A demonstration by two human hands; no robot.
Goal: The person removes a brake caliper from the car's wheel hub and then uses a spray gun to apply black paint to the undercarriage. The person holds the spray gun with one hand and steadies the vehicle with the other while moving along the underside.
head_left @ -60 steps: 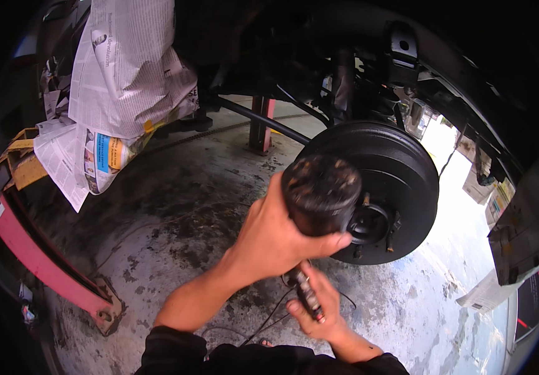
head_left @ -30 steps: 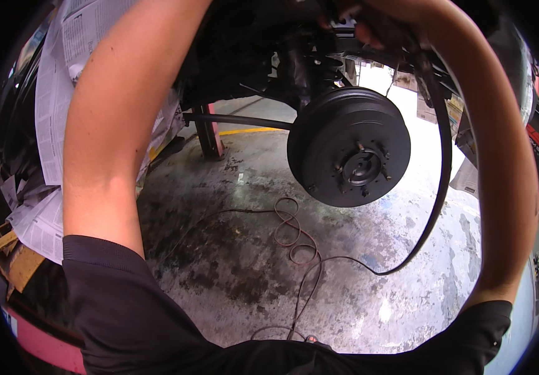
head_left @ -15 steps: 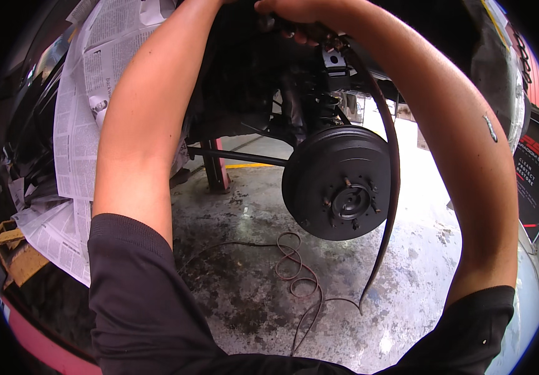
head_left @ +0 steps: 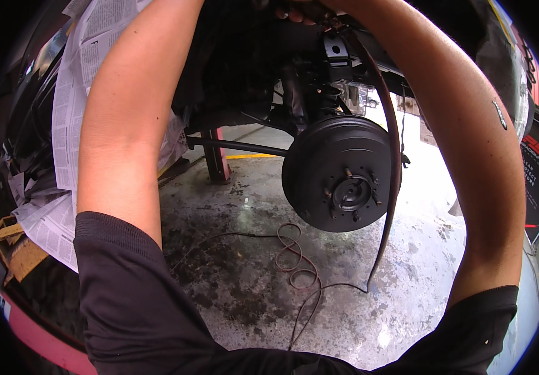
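Both my arms are now raised overhead, where two seconds ago they were low in front of the drum (head_left: 343,174). My right hand (head_left: 294,11) shows only as fingertips at the top edge, curled against dark parts above the bracket (head_left: 335,50); I cannot tell how far it is closed or what it grips. My left hand is out of view past the top of the frame, only the forearm (head_left: 135,106) showing. The dark can I held in front of the drum earlier is no longer seen. A thin dark hose (head_left: 393,156) now hangs from near my right hand, curving down beside the drum's right edge to the floor (head_left: 232,281), where it meets a looped cord (head_left: 294,256). Over the last second the view has closed in a little and the drum sits slightly lower and further right. I judge the work has moved from the drum face to the parts above it. Newspaper (head_left: 76,125) masks the body at left.
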